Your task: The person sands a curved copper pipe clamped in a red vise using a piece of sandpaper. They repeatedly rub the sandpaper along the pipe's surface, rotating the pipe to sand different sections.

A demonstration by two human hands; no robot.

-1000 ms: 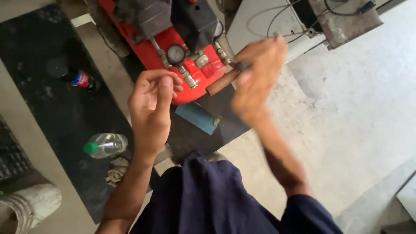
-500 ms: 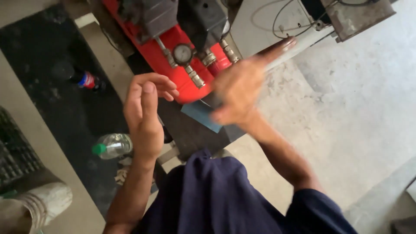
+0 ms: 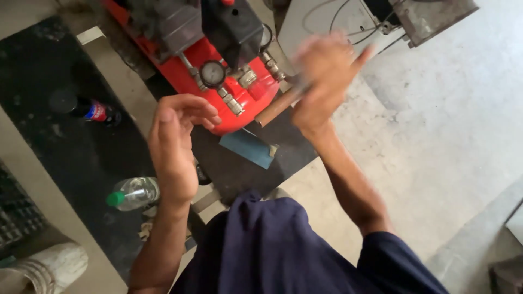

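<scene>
- The person's left hand is raised in front of the dark blue shirt, fingers loosely curled and apart, gripping nothing that I can see.
- The right hand is lifted higher and is blurred; it looks closed round a brown wooden handle whose free end points down toward the red air compressor. What sits at the other end of the handle I cannot tell.
- Below the left hand, on the dark mat on the floor, a clear plastic bottle with a green cap lies on its side, on the near side of the compressor.
- A flat blue piece lies just in front of the compressor's tank, under the handle.
- The compressor's round pressure gauge and brass fittings face the person; a second, dark bottle lies to the compressor's left.
- My reading: the tool is in the grip and being readied, with nothing yet touching the compressor. The next move would call for steadying the right hand and freeing the left to hold whatever is worked on.
</scene>
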